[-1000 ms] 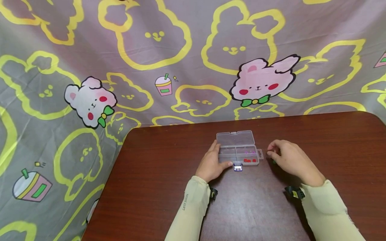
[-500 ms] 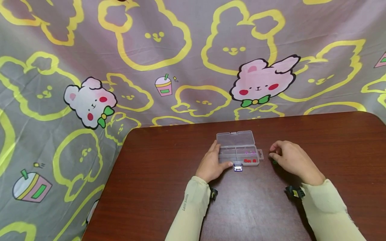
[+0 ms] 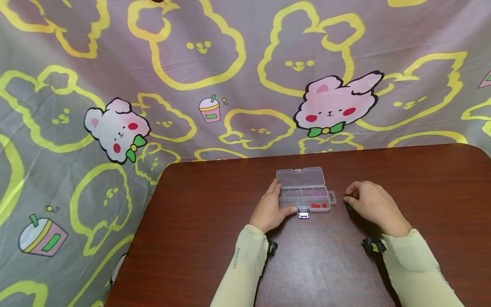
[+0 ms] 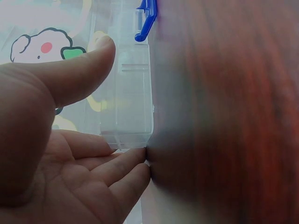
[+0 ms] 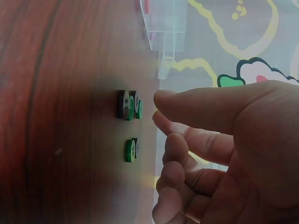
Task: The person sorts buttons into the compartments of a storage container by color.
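Observation:
A clear plastic compartment box [image 3: 290, 204] lies on the table with its lid [image 3: 300, 177] swung back. Small red pieces [image 3: 314, 205] fill one front right compartment, and purple ones [image 3: 322, 195] sit behind them. My left hand [image 3: 267, 209] rests against the box's left end, its fingertips at that side and its thumb along the front edge. To the right of the box, my right hand [image 3: 375, 205] hovers close over several green buttons [image 5: 131, 150] and dark buttons [image 5: 123, 103]. Its thumb and index fingertips are near each other, with nothing visible between them.
A blue-edged latch [image 4: 148, 21] sticks out at the box's front, and a hanging tab [image 3: 332, 197] at its right end. The brown wooden table [image 3: 199, 230] meets a patterned cloth [image 3: 245, 76] behind. Each wrist wears a dark camera strap.
My right hand has shifted slightly to the right, away from the box, staying over the buttons. The left hand and the box hold their place.

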Tool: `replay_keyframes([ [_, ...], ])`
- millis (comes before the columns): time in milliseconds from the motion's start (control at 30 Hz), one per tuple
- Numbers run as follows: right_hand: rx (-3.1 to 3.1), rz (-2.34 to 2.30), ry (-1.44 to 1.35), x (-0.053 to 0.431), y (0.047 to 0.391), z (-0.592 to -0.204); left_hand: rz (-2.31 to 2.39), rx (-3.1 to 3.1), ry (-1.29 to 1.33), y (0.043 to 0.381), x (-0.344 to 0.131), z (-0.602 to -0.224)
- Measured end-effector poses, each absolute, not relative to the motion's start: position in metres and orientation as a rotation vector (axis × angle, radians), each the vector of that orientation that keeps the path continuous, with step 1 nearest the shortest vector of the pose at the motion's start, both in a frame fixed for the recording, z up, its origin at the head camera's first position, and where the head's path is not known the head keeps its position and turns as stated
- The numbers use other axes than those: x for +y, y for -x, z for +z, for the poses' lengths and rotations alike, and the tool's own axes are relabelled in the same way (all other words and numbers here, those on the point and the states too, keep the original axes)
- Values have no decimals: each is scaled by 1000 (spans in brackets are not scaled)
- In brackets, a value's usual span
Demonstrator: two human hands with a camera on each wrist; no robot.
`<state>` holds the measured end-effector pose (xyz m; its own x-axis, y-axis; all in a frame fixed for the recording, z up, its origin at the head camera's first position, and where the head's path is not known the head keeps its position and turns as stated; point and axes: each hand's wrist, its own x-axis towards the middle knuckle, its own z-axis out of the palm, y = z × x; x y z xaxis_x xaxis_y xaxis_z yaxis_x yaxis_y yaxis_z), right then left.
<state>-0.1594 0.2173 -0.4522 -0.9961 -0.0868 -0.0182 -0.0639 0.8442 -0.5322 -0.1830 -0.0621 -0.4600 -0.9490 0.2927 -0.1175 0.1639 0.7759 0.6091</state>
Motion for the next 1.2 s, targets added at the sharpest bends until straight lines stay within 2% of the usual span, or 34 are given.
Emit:
replay_keyframes([
  [1200, 2947, -838, 118, 217, 159, -456, 893, 2771, -370, 182, -62, -459],
])
